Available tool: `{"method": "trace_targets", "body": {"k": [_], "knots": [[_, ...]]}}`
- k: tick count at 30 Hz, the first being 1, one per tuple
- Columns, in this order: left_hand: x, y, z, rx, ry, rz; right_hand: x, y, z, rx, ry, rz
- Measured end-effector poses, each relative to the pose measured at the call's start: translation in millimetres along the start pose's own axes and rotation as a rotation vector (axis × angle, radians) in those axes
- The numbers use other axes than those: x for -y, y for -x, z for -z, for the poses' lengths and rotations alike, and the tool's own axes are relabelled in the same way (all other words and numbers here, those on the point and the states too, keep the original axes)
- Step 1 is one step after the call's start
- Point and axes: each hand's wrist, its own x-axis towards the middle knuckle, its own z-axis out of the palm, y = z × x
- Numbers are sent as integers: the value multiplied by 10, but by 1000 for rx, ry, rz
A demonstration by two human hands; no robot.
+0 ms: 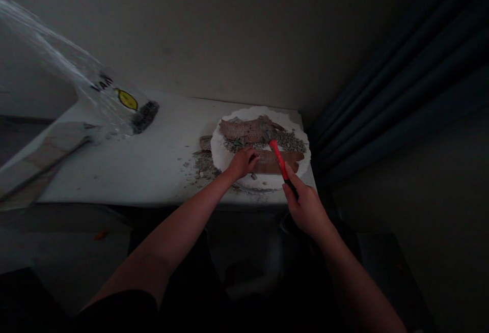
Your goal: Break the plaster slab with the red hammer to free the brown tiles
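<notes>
My right hand (307, 203) is wrapped round the black end of a red-handled hammer (278, 157). The hammer's dark head rests over or just above grey fragments and is hard to make out. My left hand (242, 163) lies at the left end of a flat brown textured slab (273, 163), with its fingers curled inward; what they pinch is hidden. Behind it lies a second brown slab (240, 130) with a patterned surface. Small grey rubble (291, 142) is heaped between the two. All of this sits on a white scalloped mat (219, 152).
The white table (153, 165) runs left from the mat, with loose debris (204, 165) beside it. A clear plastic bag (110, 99) with a yellow logo and dark contents stands at the left. Dark curtains (405, 73) hang at the right, and a wall is behind.
</notes>
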Motion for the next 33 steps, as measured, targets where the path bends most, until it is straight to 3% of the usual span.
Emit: {"method": "trace_targets", "body": {"k": [5, 18, 22, 27, 33], "knots": [[-4, -9, 2, 5, -17, 18, -45, -5, -28, 49, -9, 36], [-3, -7, -4, 12, -7, 12, -3, 28, 14, -20, 10, 42], [-3, -10, -2, 19, -13, 24, -15, 10, 8, 31, 27, 21], [8, -13, -14, 24, -7, 8, -11, 13, 33, -42, 27, 14], [15, -13, -18, 23, -1, 31, -19, 6, 26, 17, 38, 4]]}}
